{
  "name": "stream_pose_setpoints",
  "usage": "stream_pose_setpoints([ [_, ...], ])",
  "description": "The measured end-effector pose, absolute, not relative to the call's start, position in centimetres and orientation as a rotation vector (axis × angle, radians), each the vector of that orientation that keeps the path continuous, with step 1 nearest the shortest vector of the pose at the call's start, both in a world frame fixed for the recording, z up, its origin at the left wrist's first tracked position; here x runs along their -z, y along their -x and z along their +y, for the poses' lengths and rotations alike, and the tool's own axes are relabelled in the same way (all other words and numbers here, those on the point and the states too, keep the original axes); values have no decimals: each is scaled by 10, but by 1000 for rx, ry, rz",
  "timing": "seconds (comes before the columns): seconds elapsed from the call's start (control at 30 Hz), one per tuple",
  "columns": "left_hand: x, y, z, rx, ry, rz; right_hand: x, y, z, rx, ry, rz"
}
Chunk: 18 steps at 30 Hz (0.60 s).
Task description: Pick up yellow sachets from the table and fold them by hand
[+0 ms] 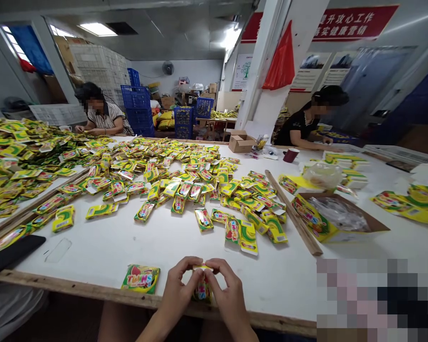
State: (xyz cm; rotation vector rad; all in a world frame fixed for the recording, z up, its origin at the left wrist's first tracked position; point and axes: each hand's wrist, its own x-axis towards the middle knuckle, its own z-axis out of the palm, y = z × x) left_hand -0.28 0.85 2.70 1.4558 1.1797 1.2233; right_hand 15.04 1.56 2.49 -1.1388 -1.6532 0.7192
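Left hand [178,289] and right hand [225,292] both pinch one small packet [201,289] over the surface [135,242] edge; TWINS packet [141,279] lies left of it.

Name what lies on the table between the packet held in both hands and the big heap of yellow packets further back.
In the head view, bare white table separates the held packet from the heap; nearest the hands lie two joined packets at the heap's edge.

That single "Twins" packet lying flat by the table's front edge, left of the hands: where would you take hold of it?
Probably by its near edge, coming from the front. The Twins packet lies flat, almost at the table's wooden front edge, with bare white surface around it. Being thin, it offers no side to grip; sliding it over the edge might let fingers pinch top and bottom.
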Motion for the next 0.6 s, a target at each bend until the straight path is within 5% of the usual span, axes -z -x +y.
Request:
stream_pose_setpoints([
  [0.6, -24, 10, 7, -1260, -1626, 1071, -19, -146, 10, -901, 1132, -1635],
])
